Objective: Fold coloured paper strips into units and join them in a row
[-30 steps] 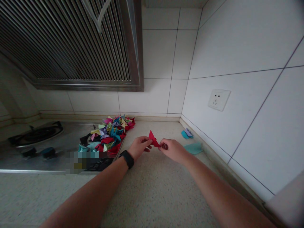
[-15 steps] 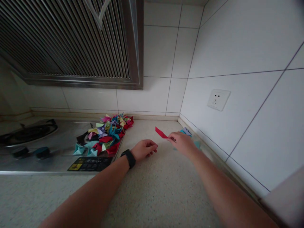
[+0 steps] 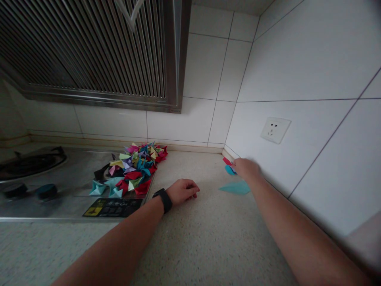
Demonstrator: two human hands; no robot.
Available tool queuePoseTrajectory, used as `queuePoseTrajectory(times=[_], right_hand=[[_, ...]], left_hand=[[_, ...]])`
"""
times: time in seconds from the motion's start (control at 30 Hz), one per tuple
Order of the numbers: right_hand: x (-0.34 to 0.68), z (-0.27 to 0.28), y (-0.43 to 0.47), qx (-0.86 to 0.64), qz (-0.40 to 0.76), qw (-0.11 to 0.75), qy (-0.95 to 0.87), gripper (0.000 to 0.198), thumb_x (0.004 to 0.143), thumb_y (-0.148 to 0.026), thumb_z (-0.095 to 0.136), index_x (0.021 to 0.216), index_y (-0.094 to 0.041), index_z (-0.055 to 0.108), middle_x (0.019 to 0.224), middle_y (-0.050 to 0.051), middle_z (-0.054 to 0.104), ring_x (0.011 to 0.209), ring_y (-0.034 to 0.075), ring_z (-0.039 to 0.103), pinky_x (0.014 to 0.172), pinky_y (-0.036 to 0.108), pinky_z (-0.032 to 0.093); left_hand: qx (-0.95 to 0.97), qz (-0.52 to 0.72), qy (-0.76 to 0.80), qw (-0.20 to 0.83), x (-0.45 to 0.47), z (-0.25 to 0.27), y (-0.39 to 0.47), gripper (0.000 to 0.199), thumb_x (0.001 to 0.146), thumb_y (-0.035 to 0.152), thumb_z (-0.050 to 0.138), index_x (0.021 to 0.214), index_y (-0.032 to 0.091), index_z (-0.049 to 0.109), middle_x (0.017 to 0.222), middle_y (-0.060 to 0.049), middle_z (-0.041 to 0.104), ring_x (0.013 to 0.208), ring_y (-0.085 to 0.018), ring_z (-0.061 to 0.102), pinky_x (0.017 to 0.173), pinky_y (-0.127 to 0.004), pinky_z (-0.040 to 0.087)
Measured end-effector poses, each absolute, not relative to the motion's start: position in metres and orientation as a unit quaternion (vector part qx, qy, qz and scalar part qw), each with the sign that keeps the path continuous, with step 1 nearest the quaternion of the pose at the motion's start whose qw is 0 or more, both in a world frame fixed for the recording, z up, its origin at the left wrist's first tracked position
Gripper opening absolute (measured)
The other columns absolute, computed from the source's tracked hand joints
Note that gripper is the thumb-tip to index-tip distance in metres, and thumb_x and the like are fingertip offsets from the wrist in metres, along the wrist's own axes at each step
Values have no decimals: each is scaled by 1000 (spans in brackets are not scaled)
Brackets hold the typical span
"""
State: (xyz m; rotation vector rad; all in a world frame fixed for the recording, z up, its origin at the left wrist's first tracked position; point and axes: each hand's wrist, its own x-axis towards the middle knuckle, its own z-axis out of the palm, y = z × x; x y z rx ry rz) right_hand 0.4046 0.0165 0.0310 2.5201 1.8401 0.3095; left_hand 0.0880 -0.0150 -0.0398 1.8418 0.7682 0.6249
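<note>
My right hand point(image 3: 245, 169) reaches to the back right corner of the counter, its fingers closed on a small piece of red folded paper point(image 3: 227, 161). Just below that lies a blue piece of paper point(image 3: 230, 170), partly hidden by the fingers. A light teal paper piece point(image 3: 235, 187), long and pointed, lies nearer, by my right wrist. My left hand point(image 3: 183, 191), with a black watch point(image 3: 163, 200) at the wrist, rests on the counter, fingers loosely curled and holding nothing. To its left sits a heap of colourful folded-paper pieces point(image 3: 135, 169).
The heap lies partly on a steel gas stove point(image 3: 74, 178) with a burner point(image 3: 35, 165) and knobs point(image 3: 46, 191). A range hood point(image 3: 101, 101) hangs above. Tiled walls meet behind the speckled counter point(image 3: 190, 242); a socket point(image 3: 275, 130) is on the right wall.
My right hand has carried the red paper right and back, to beside the blue piece by the wall. The teal paper now shows more fully. My left hand has hardly moved.
</note>
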Motion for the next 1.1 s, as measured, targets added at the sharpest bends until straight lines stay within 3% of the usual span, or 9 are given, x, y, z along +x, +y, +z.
queuePoseTrajectory(times=[0.2, 0.57, 0.8, 1.1], right_hand=[[410, 23, 33, 806, 112, 33, 580, 34, 86, -31, 49, 108, -13, 67, 110, 22, 64, 103, 35, 60, 79, 46, 44], [411, 7, 34, 801, 101, 63, 586, 38, 80, -35, 57, 113, -15, 63, 113, 20, 64, 104, 37, 59, 79, 49, 45], [405, 9, 39, 788, 97, 55, 605, 37, 84, -40, 52, 112, -17, 62, 112, 19, 64, 102, 35, 60, 80, 47, 44], [400, 5, 48, 774, 87, 47, 625, 33, 84, -25, 50, 114, -17, 62, 115, 18, 62, 106, 30, 59, 85, 43, 43]], left_hand=[[773, 250, 318, 489, 88, -42, -13, 37, 82, 46, 53, 94, 13, 65, 78, -6, 67, 57, -11, 52, 52, -22, 39], [785, 242, 322, 470, 87, -42, -12, 36, 83, 45, 52, 95, 14, 66, 78, -6, 67, 58, -10, 51, 51, -21, 37], [777, 240, 318, 487, 86, -38, -15, 36, 83, 44, 52, 95, 13, 65, 79, -7, 67, 58, -10, 52, 52, -21, 38], [780, 235, 316, 486, 86, -37, -15, 35, 82, 45, 53, 93, 13, 65, 79, -7, 67, 58, -11, 52, 52, -22, 38]])
